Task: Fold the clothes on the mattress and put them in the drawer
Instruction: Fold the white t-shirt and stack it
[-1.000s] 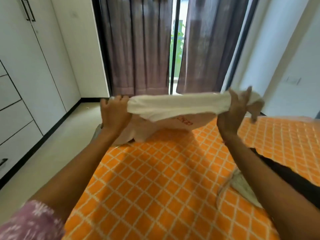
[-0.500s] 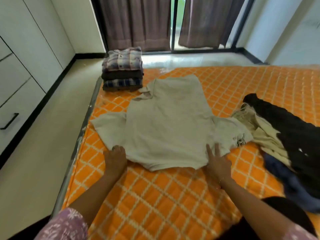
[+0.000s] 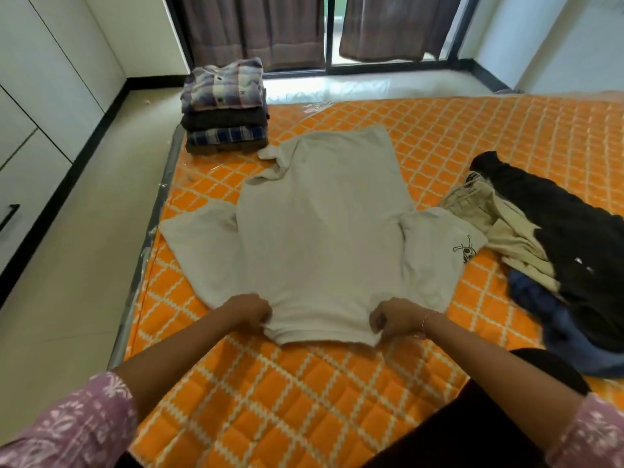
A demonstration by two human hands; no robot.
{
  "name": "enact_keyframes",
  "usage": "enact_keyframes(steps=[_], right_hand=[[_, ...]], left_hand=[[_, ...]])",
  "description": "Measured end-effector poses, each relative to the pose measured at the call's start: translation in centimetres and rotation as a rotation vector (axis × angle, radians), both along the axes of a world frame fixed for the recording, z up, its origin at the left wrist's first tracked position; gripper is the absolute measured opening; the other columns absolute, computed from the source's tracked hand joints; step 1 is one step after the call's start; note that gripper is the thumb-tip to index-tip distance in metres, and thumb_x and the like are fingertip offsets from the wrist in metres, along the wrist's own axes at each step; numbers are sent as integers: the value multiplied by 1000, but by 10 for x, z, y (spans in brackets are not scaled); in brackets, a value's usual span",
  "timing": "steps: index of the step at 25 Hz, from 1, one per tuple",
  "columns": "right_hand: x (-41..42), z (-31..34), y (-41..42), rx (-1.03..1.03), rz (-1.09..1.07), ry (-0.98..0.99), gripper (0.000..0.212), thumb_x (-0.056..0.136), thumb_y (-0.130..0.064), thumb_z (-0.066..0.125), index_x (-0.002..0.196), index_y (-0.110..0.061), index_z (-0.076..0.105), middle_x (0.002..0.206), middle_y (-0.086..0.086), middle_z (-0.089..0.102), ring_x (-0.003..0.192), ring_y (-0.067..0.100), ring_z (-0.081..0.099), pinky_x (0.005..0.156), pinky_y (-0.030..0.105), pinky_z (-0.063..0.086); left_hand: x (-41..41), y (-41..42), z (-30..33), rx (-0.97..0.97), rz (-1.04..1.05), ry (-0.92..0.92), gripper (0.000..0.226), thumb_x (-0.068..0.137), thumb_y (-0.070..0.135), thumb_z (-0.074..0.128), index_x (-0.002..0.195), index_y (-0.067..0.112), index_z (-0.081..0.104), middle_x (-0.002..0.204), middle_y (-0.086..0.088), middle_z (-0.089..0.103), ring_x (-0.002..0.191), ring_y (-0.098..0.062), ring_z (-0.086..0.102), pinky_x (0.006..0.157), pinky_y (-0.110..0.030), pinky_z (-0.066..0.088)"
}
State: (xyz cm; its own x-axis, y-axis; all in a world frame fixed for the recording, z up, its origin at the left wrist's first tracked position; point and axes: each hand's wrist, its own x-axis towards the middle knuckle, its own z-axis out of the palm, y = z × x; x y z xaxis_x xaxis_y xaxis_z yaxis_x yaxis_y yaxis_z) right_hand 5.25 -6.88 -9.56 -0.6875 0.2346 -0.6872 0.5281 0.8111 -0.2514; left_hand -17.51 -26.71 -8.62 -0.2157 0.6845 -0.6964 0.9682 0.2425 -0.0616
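A cream T-shirt (image 3: 320, 231) lies spread flat on the orange quilted mattress (image 3: 304, 400), both sleeves out to the sides, a small black print on its right sleeve. My left hand (image 3: 248, 312) pinches the shirt's near edge at the left. My right hand (image 3: 395, 319) pinches the same edge at the right. A stack of folded shirts (image 3: 224, 106) stands at the mattress's far left corner. A heap of unfolded clothes (image 3: 553, 244), black, beige and blue, lies on the right.
White wardrobe drawers (image 3: 20, 184) with a black handle line the left wall across a strip of pale floor (image 3: 84, 265). Curtains (image 3: 253, 28) and a glass door stand beyond the mattress.
A second ago both hands held the shirt up in the air. It was then laid flat on the mattress, and my hands went from resting flat at its near edge to pinching that edge.
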Motion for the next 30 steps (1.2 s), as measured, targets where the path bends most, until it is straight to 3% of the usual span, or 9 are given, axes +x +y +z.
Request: enact_keyframes(steps=[3,6,9,11,14,16,23,27,30], right_hand=[[5,-1,-21,-255,75,-237,27,81,-8,67,107,-12,68,77,-3,59,67,9,55,57,15,42],[7,15,-24,-531,-12,-425,23,90,-6,55,102,-22,65,85,-3,64,77,8,61,65,17,47],[-5,6,1,-253,-491,305,21,91,-8,51,98,-19,68,95,11,67,88,21,63,71,20,45],[-15,-14,14,130,-509,508,36,98,-27,46,132,-14,52,134,18,52,124,29,47,97,29,36],[-16,-57,0,315,-408,322,70,92,-66,9,151,-30,-2,159,2,-8,147,23,-3,116,42,5],[-10,-73,-9,419,-462,386,83,74,-76,-20,146,-37,-12,155,-5,-18,147,19,-10,115,44,-2],[21,-77,-46,449,-561,464,74,88,-71,6,149,-32,21,158,3,15,144,19,8,109,48,12],[-24,-62,-11,514,-510,603,68,96,-59,11,139,-18,44,145,19,41,134,30,39,103,49,29],[-85,-47,52,512,-485,489,57,99,-51,24,147,-21,32,157,14,18,146,26,17,113,50,17]], left_hand=[[14,-16,-5,-261,-7,-186,6,88,12,57,88,8,62,96,-21,60,77,-27,53,78,-38,47],[12,-18,9,-547,298,-455,9,93,17,58,83,17,57,86,-13,58,67,-18,57,62,-25,49],[-12,-9,-4,349,428,-296,22,92,33,57,98,13,63,94,-11,64,74,-14,62,65,-23,44],[-30,-11,-26,817,413,75,50,89,51,44,112,12,63,111,-12,64,100,-27,63,81,-36,44],[-30,-28,-62,692,520,102,89,85,74,13,141,12,44,148,-15,38,137,-31,36,106,-51,27],[-24,-38,-74,717,593,113,94,83,78,4,147,15,34,155,-11,26,142,-30,25,112,-50,17],[15,-74,-77,723,680,164,94,80,80,2,148,21,30,157,-5,19,144,-27,19,112,-51,11],[-9,-35,-67,868,595,250,80,92,64,8,136,11,48,144,-18,42,135,-31,30,108,-48,11],[-70,44,-48,915,579,209,71,97,56,18,126,5,58,132,-21,54,124,-33,48,101,-48,29]])
